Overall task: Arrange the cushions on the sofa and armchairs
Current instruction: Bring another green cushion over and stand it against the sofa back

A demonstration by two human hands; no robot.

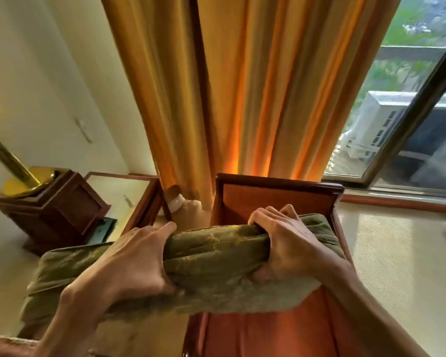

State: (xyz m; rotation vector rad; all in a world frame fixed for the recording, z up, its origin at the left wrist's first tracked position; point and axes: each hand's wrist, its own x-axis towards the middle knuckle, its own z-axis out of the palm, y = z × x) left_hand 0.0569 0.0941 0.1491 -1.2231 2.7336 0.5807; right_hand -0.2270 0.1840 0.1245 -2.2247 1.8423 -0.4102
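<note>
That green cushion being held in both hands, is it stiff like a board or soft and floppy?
Probably soft: the green cushion bunches and creases where the left hand and right hand squeeze it. It likely sags too, since its left end droops. The fabric looks slightly shiny, so it may be a little slippery.

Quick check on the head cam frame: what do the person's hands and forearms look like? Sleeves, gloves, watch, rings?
Both the left hand and the right hand are bare: no gloves, and no rings visible on the fingers that show. The forearms are uncovered as far as the frame's edge, with no sleeve cuff in view. No watch or band shows on either wrist. No markings are visible.
</note>
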